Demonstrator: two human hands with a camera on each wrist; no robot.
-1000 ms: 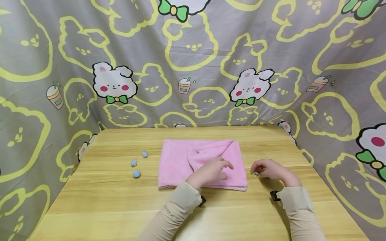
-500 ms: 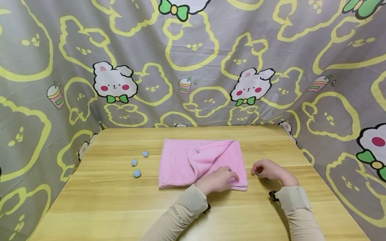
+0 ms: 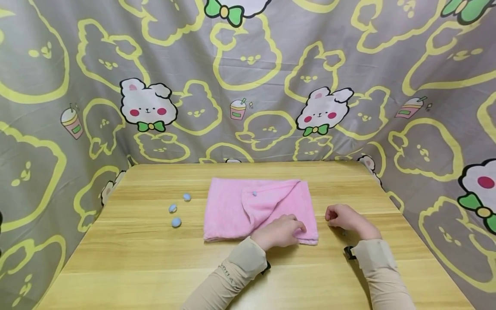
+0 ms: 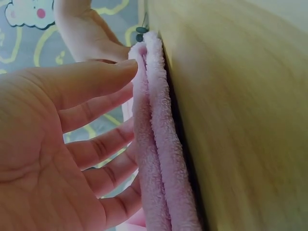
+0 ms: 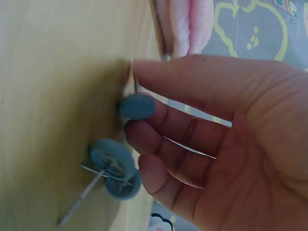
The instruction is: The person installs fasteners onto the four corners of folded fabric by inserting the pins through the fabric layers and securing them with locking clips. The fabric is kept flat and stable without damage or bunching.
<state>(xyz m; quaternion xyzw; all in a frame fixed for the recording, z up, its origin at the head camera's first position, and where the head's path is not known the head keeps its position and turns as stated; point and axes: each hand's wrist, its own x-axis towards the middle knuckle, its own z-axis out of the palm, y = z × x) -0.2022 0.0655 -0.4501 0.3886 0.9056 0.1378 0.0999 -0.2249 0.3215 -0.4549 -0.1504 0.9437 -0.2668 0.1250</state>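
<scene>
A folded pink towel (image 3: 228, 211) lies mid-table in the head view, one corner turned over as a flap with a small blue pin head (image 3: 254, 193) on it. My left hand (image 3: 280, 231) rests at its near right edge; in the left wrist view the loosely extended fingers (image 4: 103, 147) touch the plush fold. To the towel's right, my right hand (image 3: 345, 216) pinches a blue round-headed pin (image 5: 137, 106) low over the table. Beside those fingers, another blue pin (image 5: 113, 159) with a long metal shaft lies by a second blue round piece (image 5: 124, 187).
Three blue round caps (image 3: 176, 222) lie on the wooden table (image 3: 128, 258) left of the towel. A grey curtain (image 3: 271, 142) printed with cartoon bunnies surrounds the table's back and sides. A black strap-on device (image 3: 350, 252) sits at my right wrist.
My left hand has moved right and toward me along the towel, off the turned-over flap, to the near right edge. My right hand has shifted only slightly; its fingers now cover the pin more.
</scene>
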